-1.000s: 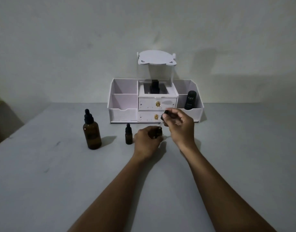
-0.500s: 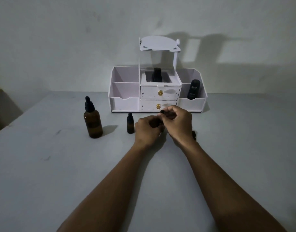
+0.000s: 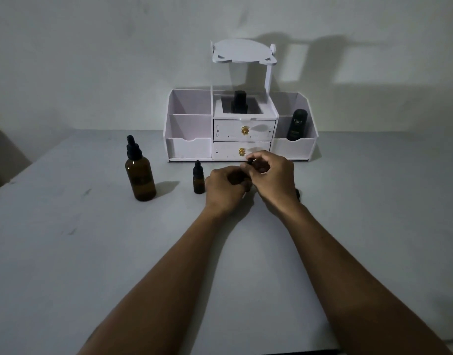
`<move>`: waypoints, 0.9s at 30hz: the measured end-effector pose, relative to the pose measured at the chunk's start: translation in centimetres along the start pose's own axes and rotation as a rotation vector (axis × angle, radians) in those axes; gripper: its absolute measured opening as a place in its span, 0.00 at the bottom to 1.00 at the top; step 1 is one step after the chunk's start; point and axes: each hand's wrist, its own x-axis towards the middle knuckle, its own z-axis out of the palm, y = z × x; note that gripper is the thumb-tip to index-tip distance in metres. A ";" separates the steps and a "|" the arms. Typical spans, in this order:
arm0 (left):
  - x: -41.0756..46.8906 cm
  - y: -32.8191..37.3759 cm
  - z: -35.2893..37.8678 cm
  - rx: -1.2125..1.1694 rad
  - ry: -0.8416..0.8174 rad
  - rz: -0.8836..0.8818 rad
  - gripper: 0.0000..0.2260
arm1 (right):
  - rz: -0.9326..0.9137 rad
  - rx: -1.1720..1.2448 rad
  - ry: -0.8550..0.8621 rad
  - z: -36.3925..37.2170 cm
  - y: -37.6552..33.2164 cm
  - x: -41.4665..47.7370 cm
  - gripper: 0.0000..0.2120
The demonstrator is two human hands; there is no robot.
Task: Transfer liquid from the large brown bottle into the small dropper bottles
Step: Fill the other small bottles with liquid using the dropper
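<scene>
- table (image 3: 66, 239): grey top, dim light.
- large brown bottle (image 3: 140, 175): upright at the table's left, with a black dropper cap fitted. Its liquid level cannot be told through the dark glass.
- small dropper bottle (image 3: 198, 179): upright and capped, between the large brown bottle and the left hand, just beside the hand. Contents not discernible.
- left hand (image 3: 226, 190): low at the table, fingers curled round a second small bottle (image 3: 242, 179) that they almost wholly hide.
- right hand (image 3: 274, 180): touching the left hand. Thumb and fingertips pinch a black dropper top (image 3: 249, 162) just above the hidden bottle. Whether the top sits on the neck or clear of it cannot be told.
- small dark item (image 3: 298, 194): on the table behind the right wrist, mostly hidden, unidentified.
- white organiser (image 3: 189, 147): against the wall behind the hands.
  - Centre top well holds a black bottle (image 3: 239, 102).
  - Right front compartment holds an upright dark tube (image 3: 296, 125) marked "Kahf".
  - Two drawers with gold knobs (image 3: 244, 130), both closed.
</scene>
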 end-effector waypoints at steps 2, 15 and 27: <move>-0.3 0.2 0.0 -0.011 0.005 0.004 0.09 | -0.006 0.018 0.012 0.0 -0.1 0.0 0.13; -0.6 0.9 -0.4 0.005 0.007 0.057 0.07 | -0.048 0.085 0.108 0.7 -0.4 -0.4 0.15; -0.7 1.4 -0.7 0.008 -0.006 0.023 0.14 | -0.055 0.094 0.081 0.7 -0.4 -0.5 0.15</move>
